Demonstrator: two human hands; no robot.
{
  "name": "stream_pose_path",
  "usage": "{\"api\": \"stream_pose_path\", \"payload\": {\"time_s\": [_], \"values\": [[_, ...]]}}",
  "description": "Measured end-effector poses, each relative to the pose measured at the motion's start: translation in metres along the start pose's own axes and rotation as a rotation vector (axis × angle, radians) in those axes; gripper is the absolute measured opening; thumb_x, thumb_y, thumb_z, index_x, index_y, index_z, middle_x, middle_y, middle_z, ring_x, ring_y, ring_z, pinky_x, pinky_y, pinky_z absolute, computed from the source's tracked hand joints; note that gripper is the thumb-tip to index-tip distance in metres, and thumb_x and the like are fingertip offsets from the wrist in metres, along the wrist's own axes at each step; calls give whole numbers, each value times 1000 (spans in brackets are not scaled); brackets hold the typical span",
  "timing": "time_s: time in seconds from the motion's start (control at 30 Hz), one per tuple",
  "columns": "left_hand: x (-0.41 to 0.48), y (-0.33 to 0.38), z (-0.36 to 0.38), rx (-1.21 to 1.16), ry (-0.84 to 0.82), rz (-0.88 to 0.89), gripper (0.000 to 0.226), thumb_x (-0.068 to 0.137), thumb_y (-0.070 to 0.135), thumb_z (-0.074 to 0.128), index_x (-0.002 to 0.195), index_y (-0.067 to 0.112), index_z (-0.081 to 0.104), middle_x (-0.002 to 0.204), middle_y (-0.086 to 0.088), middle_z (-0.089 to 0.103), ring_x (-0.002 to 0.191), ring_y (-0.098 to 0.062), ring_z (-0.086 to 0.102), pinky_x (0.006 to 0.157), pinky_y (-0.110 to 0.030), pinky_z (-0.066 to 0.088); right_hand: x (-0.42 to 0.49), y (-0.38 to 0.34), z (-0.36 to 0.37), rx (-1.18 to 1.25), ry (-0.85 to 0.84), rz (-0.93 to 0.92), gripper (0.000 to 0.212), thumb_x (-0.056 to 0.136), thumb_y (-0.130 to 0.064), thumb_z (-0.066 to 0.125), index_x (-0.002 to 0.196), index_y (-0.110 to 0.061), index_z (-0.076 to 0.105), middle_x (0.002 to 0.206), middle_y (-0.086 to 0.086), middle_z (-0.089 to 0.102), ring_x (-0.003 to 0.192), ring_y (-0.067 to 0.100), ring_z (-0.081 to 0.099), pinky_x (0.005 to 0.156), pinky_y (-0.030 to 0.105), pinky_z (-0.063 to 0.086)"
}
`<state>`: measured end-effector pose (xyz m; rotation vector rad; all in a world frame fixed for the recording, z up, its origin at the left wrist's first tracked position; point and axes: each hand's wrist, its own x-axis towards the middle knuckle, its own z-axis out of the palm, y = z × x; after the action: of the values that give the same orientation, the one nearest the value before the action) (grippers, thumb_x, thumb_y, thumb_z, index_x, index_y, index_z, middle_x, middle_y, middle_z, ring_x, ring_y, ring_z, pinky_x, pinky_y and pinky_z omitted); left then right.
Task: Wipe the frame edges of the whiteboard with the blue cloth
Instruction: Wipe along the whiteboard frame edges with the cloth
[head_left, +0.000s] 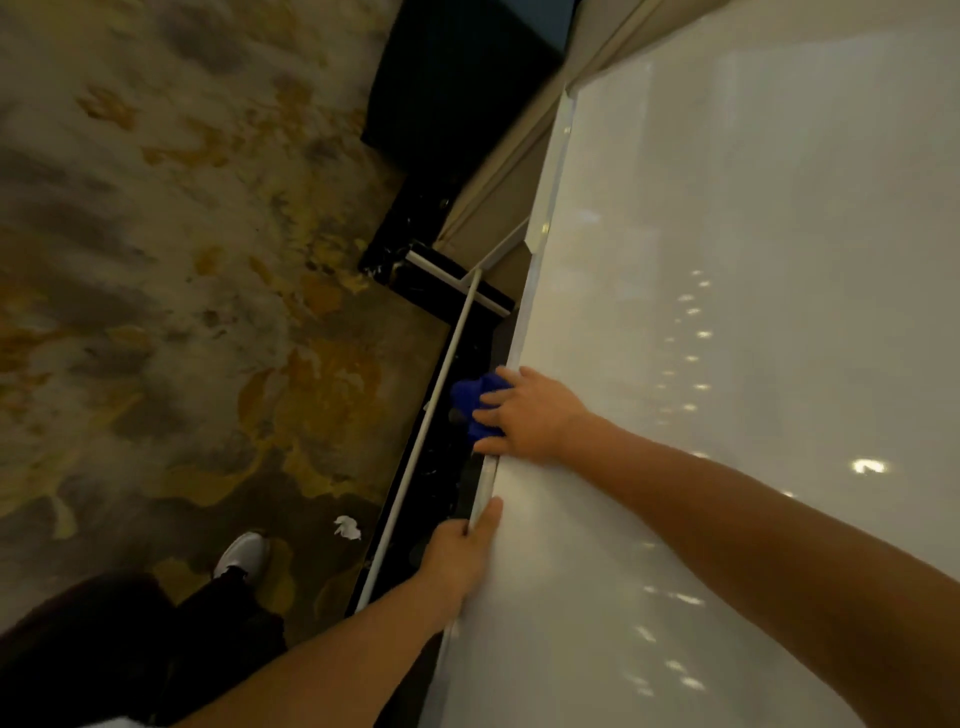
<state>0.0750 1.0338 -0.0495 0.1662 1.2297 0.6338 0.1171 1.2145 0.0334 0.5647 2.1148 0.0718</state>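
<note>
A large white whiteboard (727, 364) fills the right side of the head view, its pale frame edge (540, 270) running from upper middle down to lower middle. My right hand (524, 413) is shut on the blue cloth (475, 397) and presses it against that frame edge; most of the cloth is hidden under the fingers. My left hand (460, 558) grips the same frame edge lower down, thumb on the board face, fingers wrapped behind.
A thin white stand rail (431, 415) runs beside the board, with a crossbar foot (457, 280) on a dark glossy floor strip. Patterned carpet (182, 312) lies left. A crumpled white scrap (347, 527) and my white shoe (244, 556) sit below. A dark box (457, 88) stands above.
</note>
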Motion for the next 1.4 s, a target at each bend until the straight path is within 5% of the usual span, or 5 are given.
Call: {"api": "stream_pose_path", "payload": {"time_s": [0.23,0.47,0.93,1.13,1.4], "values": [[19,39,-7,63,-168,-12,46,81,65,58,90,23,72,93,8,72,85,-6,65,57,-10,43,39,89,-22,-107,8,88,45,101,-50,32,142,-34,45,154,-5,39,147,35,16,116,47,19],[62,102,-10,185,-355,-139,66,67,65,75,107,14,70,104,-4,75,93,-21,72,84,-43,60,46,93,-6,77,-7,-60,44,102,-47,35,135,-27,56,146,-3,52,149,32,16,118,42,11],[151,234,5,-312,-406,-488,88,77,80,43,112,3,67,118,-21,68,111,-38,61,93,-47,51,88,201,-29,0,-57,241,52,102,-43,34,151,-27,32,159,1,32,150,38,4,119,52,0],[178,261,19,-262,-459,-570,93,70,88,39,102,5,65,112,-19,67,103,-36,63,72,-43,53,99,246,-32,16,-120,89,45,104,-42,34,147,-30,41,156,-4,39,150,36,4,120,52,1],[247,307,26,-188,-528,-642,108,69,92,31,123,2,57,127,-21,61,113,-38,59,87,-47,51,147,365,-47,-8,-111,-127,40,103,-43,34,139,-36,50,149,-11,47,150,30,13,119,46,7]]}}
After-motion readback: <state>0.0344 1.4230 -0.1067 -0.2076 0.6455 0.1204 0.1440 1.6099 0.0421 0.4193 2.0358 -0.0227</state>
